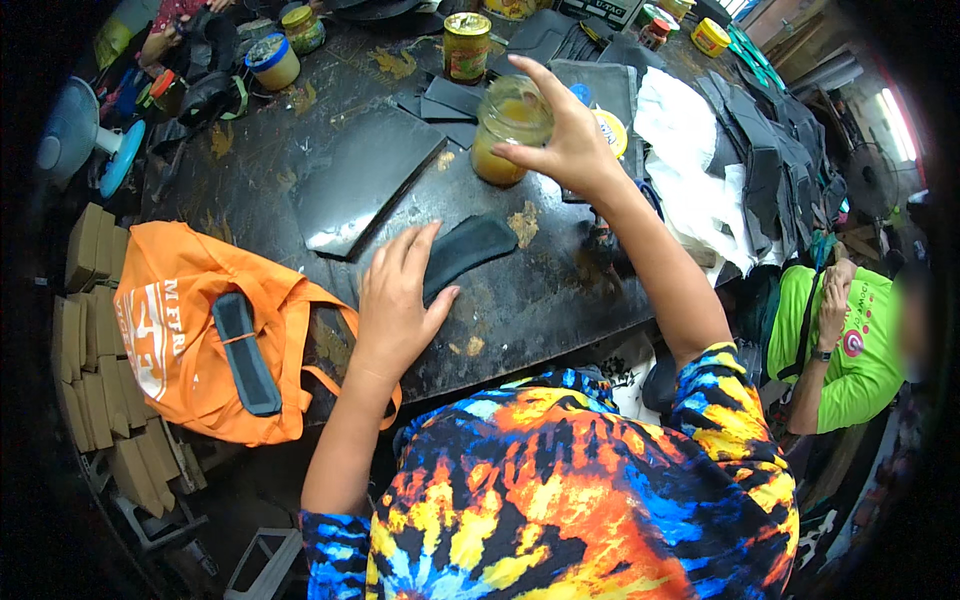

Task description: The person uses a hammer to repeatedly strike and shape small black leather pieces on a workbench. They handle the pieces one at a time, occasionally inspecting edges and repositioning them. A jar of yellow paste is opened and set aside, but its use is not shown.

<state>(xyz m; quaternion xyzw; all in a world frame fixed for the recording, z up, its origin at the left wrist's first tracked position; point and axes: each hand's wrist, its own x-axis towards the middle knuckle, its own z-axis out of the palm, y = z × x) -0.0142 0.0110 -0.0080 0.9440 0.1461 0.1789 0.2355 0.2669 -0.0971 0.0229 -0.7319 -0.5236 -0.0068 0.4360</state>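
Observation:
My left hand (395, 295) rests at the near edge of the table, fingers stretched out, beside a dark, sole-shaped piece (470, 252) lying on the tabletop; its fingers overlap the piece's left end. My right hand (575, 140) is at a glass jar (497, 165) of yellowish stuff, thumb and forefinger spread wide at its right side and rim. Whether they touch the glass is hard to tell. Left of the jar lies a thick, shiny black slab (370, 185), with small dark flat pieces (452, 97) beyond it.
An orange bag (190, 340) with a banded dark strip bundle (246, 355) hangs over the left edge. Tins and jars, including a gold tin (466, 50), stand at the back. White cloth (690, 150) and dark sheets (770, 150) lie right. A person in green (845, 340) sits at right.

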